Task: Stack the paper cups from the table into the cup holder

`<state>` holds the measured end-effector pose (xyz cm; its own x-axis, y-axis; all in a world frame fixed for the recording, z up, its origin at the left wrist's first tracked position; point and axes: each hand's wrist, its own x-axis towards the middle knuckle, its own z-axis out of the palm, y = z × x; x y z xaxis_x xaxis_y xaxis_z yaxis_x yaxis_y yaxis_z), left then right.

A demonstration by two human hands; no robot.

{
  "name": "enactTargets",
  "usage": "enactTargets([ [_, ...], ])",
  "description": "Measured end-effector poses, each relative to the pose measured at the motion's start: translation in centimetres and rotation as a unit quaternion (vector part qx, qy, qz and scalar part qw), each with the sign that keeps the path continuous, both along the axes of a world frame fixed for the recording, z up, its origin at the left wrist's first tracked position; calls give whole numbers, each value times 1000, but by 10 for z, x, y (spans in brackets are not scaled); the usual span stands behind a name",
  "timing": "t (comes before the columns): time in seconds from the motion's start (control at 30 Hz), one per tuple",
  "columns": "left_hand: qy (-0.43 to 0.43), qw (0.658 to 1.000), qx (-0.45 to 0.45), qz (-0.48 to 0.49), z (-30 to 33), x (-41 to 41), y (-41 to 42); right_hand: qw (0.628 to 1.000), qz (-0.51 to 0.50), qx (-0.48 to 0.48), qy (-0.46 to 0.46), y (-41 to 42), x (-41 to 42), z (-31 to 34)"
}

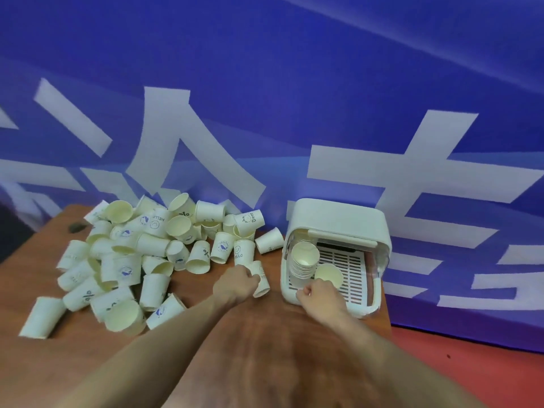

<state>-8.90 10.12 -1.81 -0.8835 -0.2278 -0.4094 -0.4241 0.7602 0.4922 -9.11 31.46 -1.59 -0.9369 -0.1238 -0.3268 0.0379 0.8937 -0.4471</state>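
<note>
**A:** How far along are you?

**B:** Early, by my reading. Inside the holder point(338, 219) you have one nested stack point(303, 262) against its left wall, and a single cup point(328, 275) just right of the stack, on the slotted tray. Left of the holder, the pile point(141, 254) on the counter point(279, 348) is large: dozens of cups lying on their sides, tilted or overlapping. Most of the job is left.

**A:** And your hands?

**B:** Your left hand point(235, 285) is just left of the holder, between it and the pile, fingers curled round a cup point(260, 278) that it grips by the side wall; the cup stands roughly upright, rim away from you. Your right hand point(319, 294) sits at the holder's front lip, fingers curled in. It appears to grip the near side of the single cup, though the knuckles hide the contact, so that is a judgement.

**A:** Arms?

**B:** Both forearms reach forward over the counter, the left angled toward the pile's edge, the right straight at the holder's mouth.
</note>
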Motion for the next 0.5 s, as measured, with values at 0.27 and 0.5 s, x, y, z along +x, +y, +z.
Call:
enactTargets([
  [0.27, -20, 998, -52, 42, 0, 47, -111, 997, 79, -4, -9, -87, 9, 3],
  [0.5, -58, 986, -109, 110, -16, 70, -207, 992, 121, 14, -36, -153, 4, -10],
])
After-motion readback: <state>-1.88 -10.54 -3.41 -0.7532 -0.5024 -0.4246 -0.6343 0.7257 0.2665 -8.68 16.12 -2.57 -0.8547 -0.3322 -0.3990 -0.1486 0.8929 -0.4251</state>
